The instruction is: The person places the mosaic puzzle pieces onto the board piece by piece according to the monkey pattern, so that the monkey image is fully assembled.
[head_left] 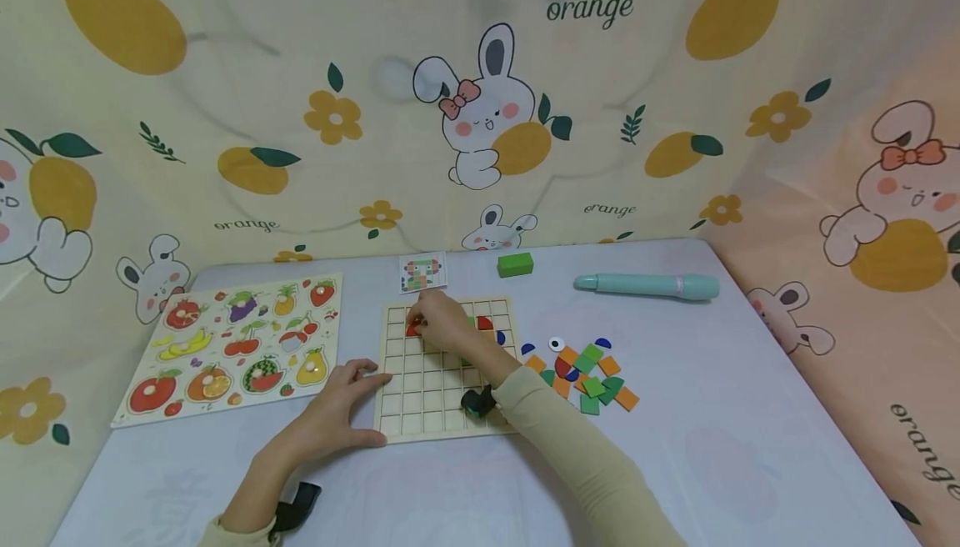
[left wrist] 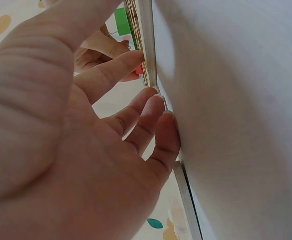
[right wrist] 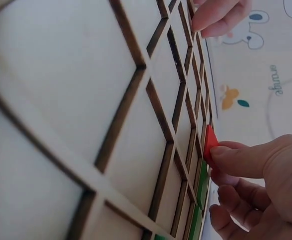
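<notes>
While the left hand (head_left: 341,405) rests, grip released, against the board's (head_left: 412,401) edge, the right hand's (head_left: 447,323) grip pinches a red piece (right wrist: 209,142)
It is near mid-frame, at the board's upper left; loose pieces (head_left: 592,387) lie right of centre

This is looking like a children's tabletop play corner; whether it is sitting inside a home, a classroom or a studio, the views are not telling. A cream cloth backdrop (head_left: 585,147) is hanging behind and along the right, carrying a cartoon rabbit-and-fruit print lettered "orange". In front, a white-covered table (head_left: 712,464) is holding playthings: a fruit puzzle board (head_left: 270,345) is lying at the left, a wooden grid board (head_left: 423,401) is occupying the middle with a small pattern card (head_left: 422,273) behind it, and coloured mosaic tiles (head_left: 592,387) are lying loosely heaped at the right.
</notes>
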The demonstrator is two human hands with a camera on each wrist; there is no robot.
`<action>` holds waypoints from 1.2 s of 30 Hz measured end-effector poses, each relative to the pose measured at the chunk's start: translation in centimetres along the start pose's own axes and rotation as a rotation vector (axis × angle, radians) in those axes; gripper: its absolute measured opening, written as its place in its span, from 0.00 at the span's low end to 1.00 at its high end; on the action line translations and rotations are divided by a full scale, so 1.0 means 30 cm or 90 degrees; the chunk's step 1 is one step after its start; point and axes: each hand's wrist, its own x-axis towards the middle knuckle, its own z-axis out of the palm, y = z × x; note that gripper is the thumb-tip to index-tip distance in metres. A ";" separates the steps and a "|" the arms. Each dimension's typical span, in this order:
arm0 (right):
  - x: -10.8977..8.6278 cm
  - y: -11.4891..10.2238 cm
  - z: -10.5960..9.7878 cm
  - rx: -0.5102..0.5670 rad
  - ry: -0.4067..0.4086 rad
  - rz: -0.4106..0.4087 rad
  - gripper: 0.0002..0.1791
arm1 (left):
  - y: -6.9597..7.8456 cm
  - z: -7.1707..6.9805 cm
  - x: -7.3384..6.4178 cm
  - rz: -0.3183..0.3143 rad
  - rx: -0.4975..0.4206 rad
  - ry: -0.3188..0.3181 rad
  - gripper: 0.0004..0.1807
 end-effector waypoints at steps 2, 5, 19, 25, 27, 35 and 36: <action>-0.001 -0.002 -0.001 -0.013 0.004 -0.004 0.08 | 0.000 -0.001 0.000 0.001 0.000 0.001 0.48; -0.001 -0.004 0.001 -0.032 0.013 -0.007 0.08 | 0.001 -0.001 -0.001 0.002 -0.003 0.000 0.47; -0.036 0.057 -0.068 0.174 0.043 -0.020 0.07 | -0.001 0.002 -0.005 -0.005 -0.006 0.002 0.47; -0.144 0.151 -0.204 0.308 0.093 -0.030 0.10 | 0.000 0.003 0.000 -0.015 -0.002 0.000 0.48; -0.191 0.176 -0.244 0.302 0.090 -0.021 0.10 | 0.001 0.001 0.000 -0.017 -0.001 0.000 0.48; -0.395 0.266 -0.308 0.285 0.108 0.047 0.10 | 0.003 0.003 0.000 -0.020 0.000 0.000 0.48; -0.423 0.278 -0.307 0.291 0.112 0.057 0.10 | 0.003 0.004 -0.001 -0.023 -0.001 -0.002 0.48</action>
